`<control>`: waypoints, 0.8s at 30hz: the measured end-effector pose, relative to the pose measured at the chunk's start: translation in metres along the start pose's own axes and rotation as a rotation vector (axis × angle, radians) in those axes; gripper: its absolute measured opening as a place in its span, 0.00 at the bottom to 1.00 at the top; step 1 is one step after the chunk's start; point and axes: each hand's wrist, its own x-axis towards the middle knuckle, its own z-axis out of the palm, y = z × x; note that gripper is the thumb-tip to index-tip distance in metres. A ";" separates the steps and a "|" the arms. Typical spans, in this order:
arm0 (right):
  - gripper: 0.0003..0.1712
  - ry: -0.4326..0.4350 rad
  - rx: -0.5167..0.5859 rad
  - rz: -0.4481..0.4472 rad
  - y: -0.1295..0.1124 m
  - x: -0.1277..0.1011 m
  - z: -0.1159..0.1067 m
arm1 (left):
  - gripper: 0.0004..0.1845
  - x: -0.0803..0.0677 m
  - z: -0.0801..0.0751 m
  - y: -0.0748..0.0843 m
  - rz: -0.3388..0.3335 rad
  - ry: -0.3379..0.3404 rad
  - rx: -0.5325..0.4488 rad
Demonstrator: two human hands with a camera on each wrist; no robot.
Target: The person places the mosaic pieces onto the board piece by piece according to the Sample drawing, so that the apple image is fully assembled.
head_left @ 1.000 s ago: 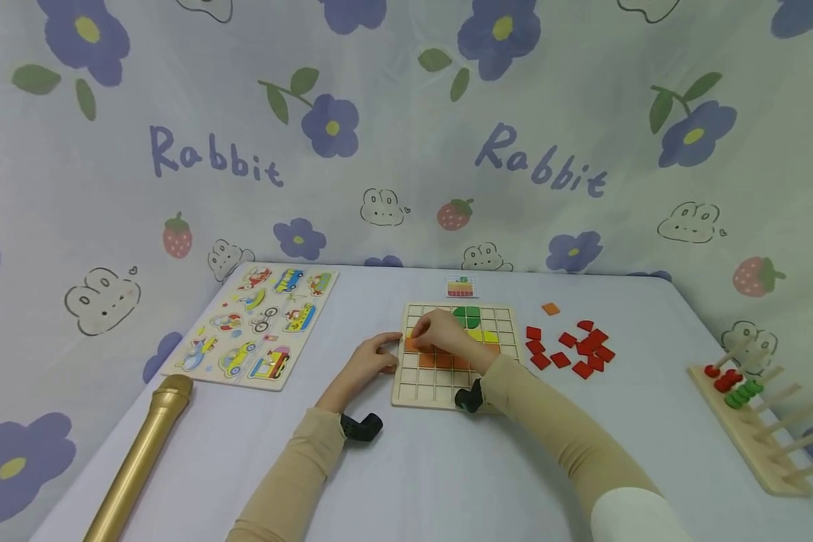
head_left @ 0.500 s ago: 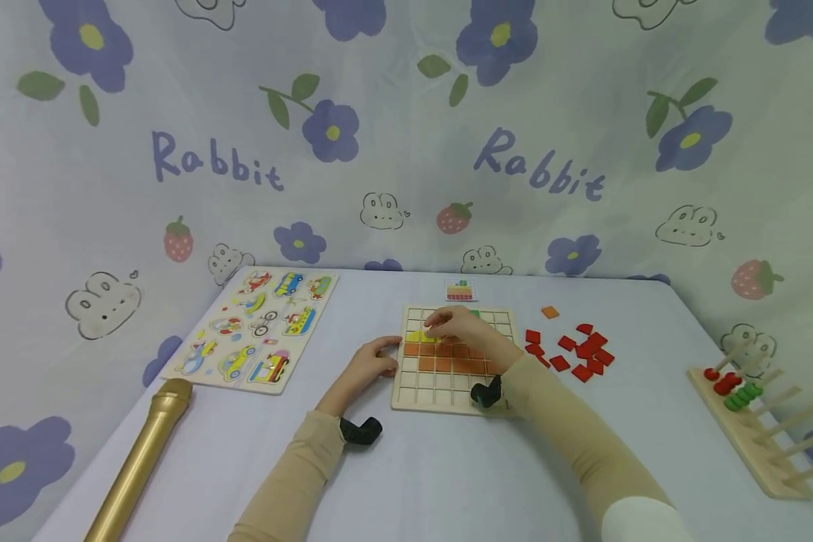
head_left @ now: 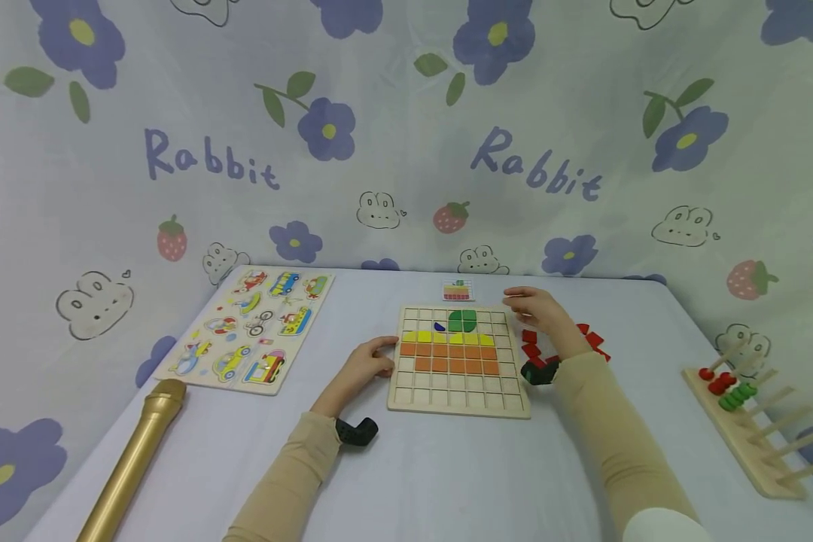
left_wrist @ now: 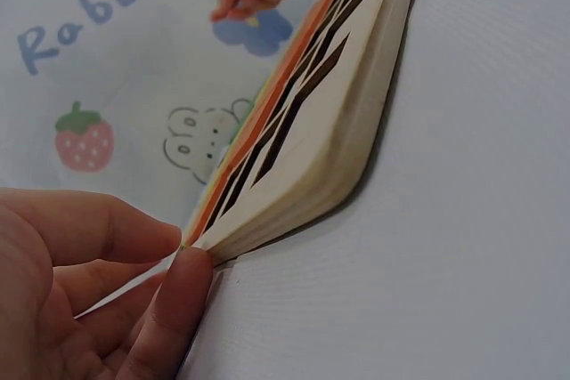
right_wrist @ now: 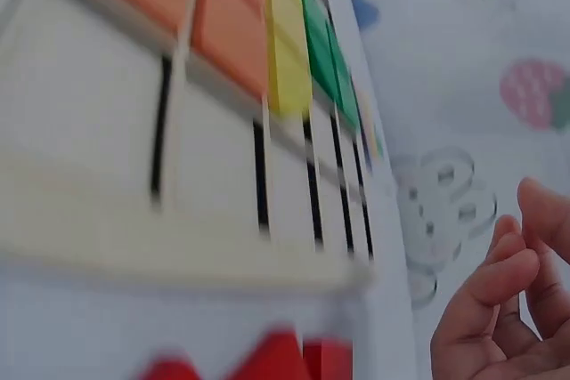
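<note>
My left hand (head_left: 366, 363) rests at the left edge of a wooden grid board (head_left: 457, 405). Its index fingertip and thumb touch the board's side in the left wrist view. Green tiles (head_left: 462, 321), a small blue piece (head_left: 439, 327), a row of yellow pieces (head_left: 485, 339) and two rows of orange tiles (head_left: 457, 366) lie on the grid. Over the board's upper right corner is my right hand (head_left: 537, 310), its fingers loosely bent with nothing between them in the right wrist view. Red tiles (head_left: 530, 350) lie beyond the board's right edge, partly hidden by the right arm.
A small picture card (head_left: 458, 290) lies behind the board. At left are a vehicle puzzle board (head_left: 244, 331) and a gold microphone (head_left: 135, 452). A wooden peg stand (head_left: 752, 444) with red and green beads (head_left: 738, 396) stands at the right.
My right hand has left the grid and moved right, uncovering the yellow row and the blue piece. The loose orange tile is now out of sight behind it. The left hand stays put.
</note>
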 end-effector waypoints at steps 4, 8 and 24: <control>0.29 0.162 0.031 0.030 0.007 0.003 -0.022 | 0.30 0.000 -0.001 0.000 0.006 0.005 -0.004; 0.27 0.292 0.030 0.029 0.018 0.006 -0.034 | 0.30 -0.001 -0.001 0.000 0.007 0.004 -0.007; 0.26 0.415 -0.330 0.006 0.036 0.009 -0.039 | 0.29 -0.003 0.001 0.003 0.003 0.007 -0.014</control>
